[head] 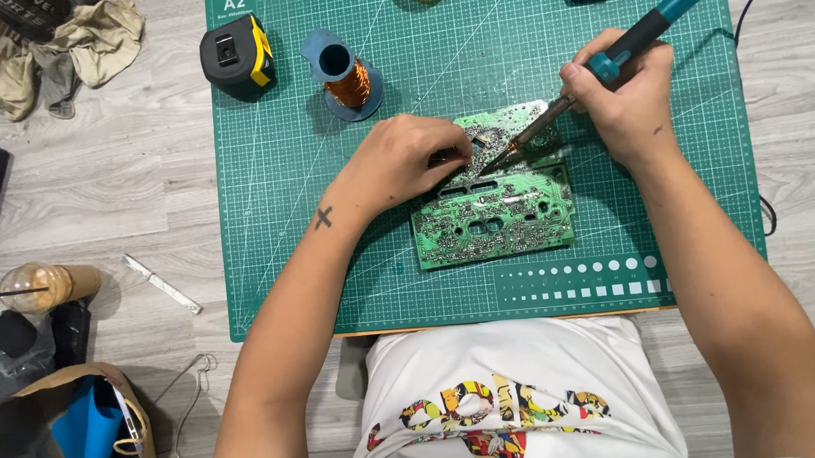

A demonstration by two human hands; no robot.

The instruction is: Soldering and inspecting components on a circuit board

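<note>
The green board [494,214] lies flat mid-mat [333,264], long axis left to right. The right hand [625,96] grips the iron [648,24], which slants down-left so its tip meets the board's upper middle, just beside the left hand [411,156], whose fingers curl down on the board's top-left edge. The wire spool [347,74] stands behind, apart; bare mat lies in front.

Grey wood-grain floor [131,163] under green cutting mat [333,274], crumpled rag [73,47], metal strip [162,283], brown paper bag [18,453].
</note>
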